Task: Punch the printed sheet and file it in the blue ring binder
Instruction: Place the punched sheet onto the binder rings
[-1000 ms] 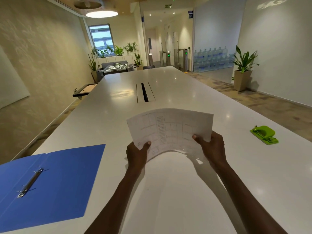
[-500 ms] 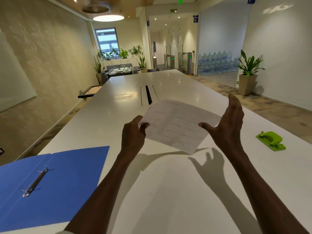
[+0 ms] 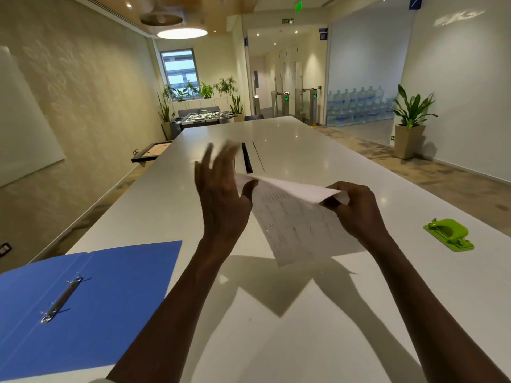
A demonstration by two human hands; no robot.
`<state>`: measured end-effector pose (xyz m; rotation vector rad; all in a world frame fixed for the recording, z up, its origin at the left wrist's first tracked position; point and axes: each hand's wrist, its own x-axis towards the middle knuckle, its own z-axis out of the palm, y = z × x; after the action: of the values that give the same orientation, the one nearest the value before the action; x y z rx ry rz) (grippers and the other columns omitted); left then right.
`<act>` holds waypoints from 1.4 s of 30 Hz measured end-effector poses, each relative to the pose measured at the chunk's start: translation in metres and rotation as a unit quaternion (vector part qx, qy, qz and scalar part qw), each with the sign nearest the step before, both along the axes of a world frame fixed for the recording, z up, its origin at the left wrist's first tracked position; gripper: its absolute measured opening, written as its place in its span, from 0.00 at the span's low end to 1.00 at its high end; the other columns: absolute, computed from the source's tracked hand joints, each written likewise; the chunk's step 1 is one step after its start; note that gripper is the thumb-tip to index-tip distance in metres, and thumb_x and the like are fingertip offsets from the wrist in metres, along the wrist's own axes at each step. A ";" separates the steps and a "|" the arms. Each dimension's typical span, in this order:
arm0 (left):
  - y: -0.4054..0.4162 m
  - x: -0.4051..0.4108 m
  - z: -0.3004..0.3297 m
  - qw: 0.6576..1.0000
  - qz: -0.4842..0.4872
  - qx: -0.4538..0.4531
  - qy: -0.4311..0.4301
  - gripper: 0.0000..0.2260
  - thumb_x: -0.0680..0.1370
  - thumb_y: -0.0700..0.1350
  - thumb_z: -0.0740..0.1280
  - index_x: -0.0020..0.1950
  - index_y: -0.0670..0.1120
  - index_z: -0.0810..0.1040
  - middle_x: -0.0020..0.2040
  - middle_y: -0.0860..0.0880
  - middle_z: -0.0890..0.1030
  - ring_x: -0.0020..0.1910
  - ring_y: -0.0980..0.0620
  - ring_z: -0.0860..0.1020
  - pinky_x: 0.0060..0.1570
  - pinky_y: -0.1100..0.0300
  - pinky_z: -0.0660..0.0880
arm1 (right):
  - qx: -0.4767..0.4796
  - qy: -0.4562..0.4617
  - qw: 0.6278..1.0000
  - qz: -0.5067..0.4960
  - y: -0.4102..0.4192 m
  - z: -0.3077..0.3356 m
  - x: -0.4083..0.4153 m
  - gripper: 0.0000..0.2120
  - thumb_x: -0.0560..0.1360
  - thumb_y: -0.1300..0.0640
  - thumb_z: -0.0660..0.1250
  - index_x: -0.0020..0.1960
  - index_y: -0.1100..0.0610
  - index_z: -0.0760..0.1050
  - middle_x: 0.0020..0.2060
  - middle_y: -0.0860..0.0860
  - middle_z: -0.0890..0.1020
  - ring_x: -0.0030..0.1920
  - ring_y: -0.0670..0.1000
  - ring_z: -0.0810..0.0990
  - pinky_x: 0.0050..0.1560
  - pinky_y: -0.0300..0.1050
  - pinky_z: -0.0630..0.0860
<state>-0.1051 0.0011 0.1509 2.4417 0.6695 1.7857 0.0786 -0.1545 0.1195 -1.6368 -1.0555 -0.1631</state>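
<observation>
The printed sheet [image 3: 296,222] hangs in the air above the white table [image 3: 276,341], tilted, with its far edge curling over. My right hand [image 3: 356,208] pinches the sheet's right corner. My left hand [image 3: 221,200] is at the sheet's left edge with its fingers spread and blurred; the thumb touches the paper. The blue ring binder [image 3: 91,299] lies open flat at the table's near left, its metal rings [image 3: 62,298] showing. A green hole punch [image 3: 449,234] sits on the table at the right.
A dark cable slot [image 3: 247,161] runs along the table's middle beyond the hands. A potted plant [image 3: 409,125] stands on the floor at the right wall. The table's left edge drops to the floor beside the binder.
My right hand, open half a second ago, now pinches the sheet's right corner. My left hand has let go of its grip and spread its fingers. The sheet has turned and shifted right.
</observation>
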 end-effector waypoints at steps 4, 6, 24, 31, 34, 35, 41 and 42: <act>0.001 0.004 -0.008 0.912 -0.123 -0.388 -0.056 0.52 0.64 0.53 0.80 0.78 0.48 0.52 0.76 0.47 0.65 0.74 0.48 0.64 0.71 0.46 0.65 | 0.042 0.200 0.977 0.061 -0.001 -0.009 -0.002 0.08 0.70 0.59 0.74 0.49 0.53 0.82 0.42 0.44 0.85 0.43 0.42 0.83 0.46 0.43 0.79; 0.004 0.005 -0.020 0.840 -0.231 -0.490 -0.020 0.45 0.63 0.55 0.80 0.75 0.47 0.63 0.67 0.46 0.77 0.64 0.48 0.77 0.63 0.43 0.74 | 0.044 0.250 0.963 0.088 -0.001 -0.016 -0.001 0.11 0.70 0.58 0.74 0.52 0.54 0.82 0.46 0.46 0.85 0.47 0.46 0.84 0.50 0.46 0.80; -0.027 0.032 -0.103 0.886 -0.159 -0.435 -0.009 0.15 0.77 0.43 0.70 0.61 0.40 0.77 0.54 0.47 0.81 0.49 0.50 0.80 0.36 0.75 0.75 | 0.045 0.259 0.965 -0.013 0.003 -0.085 -0.018 0.17 0.70 0.56 0.75 0.57 0.57 0.79 0.46 0.46 0.83 0.47 0.44 0.82 0.37 0.31 0.78; -0.021 0.031 -0.104 0.886 -0.161 -0.434 0.007 0.15 0.77 0.43 0.70 0.63 0.40 0.76 0.54 0.49 0.80 0.49 0.52 0.78 0.36 0.74 0.76 | 0.033 0.267 0.963 -0.024 0.003 -0.088 -0.023 0.15 0.71 0.56 0.74 0.56 0.58 0.79 0.46 0.48 0.83 0.47 0.47 0.82 0.38 0.33 0.77; -0.014 0.024 -0.102 0.883 -0.168 -0.439 0.016 0.16 0.77 0.44 0.70 0.63 0.41 0.76 0.57 0.48 0.81 0.51 0.51 0.80 0.40 0.68 0.77 | 0.023 0.267 0.963 -0.034 0.006 -0.090 -0.032 0.17 0.71 0.57 0.74 0.58 0.60 0.78 0.47 0.49 0.82 0.47 0.51 0.82 0.37 0.33 0.75; -0.011 0.020 -0.098 0.883 -0.169 -0.438 0.018 0.16 0.77 0.44 0.70 0.63 0.42 0.76 0.57 0.48 0.81 0.51 0.49 0.80 0.41 0.66 0.78 | 0.021 0.261 0.964 -0.034 0.008 -0.085 -0.035 0.17 0.71 0.57 0.73 0.58 0.60 0.78 0.47 0.49 0.82 0.46 0.51 0.82 0.36 0.34 0.74; 0.024 -0.025 -0.071 0.868 -0.180 -0.463 0.019 0.16 0.78 0.44 0.69 0.65 0.45 0.76 0.54 0.53 0.80 0.48 0.54 0.78 0.38 0.69 0.74 | -0.046 0.184 0.982 0.020 0.025 -0.047 -0.071 0.16 0.73 0.57 0.71 0.60 0.55 0.77 0.46 0.44 0.81 0.44 0.40 0.80 0.31 0.27 0.73; 0.032 -0.035 -0.069 0.860 -0.184 -0.475 0.020 0.17 0.78 0.44 0.69 0.66 0.45 0.76 0.55 0.53 0.80 0.50 0.53 0.78 0.40 0.68 0.74 | -0.054 0.170 0.984 0.026 0.030 -0.043 -0.079 0.16 0.73 0.56 0.71 0.60 0.54 0.76 0.49 0.45 0.82 0.46 0.42 0.81 0.34 0.28 0.74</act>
<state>-0.1405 0.0334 0.0816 1.7417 0.7646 0.9053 0.0000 -0.1246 0.0765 -1.6598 -0.8555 0.2064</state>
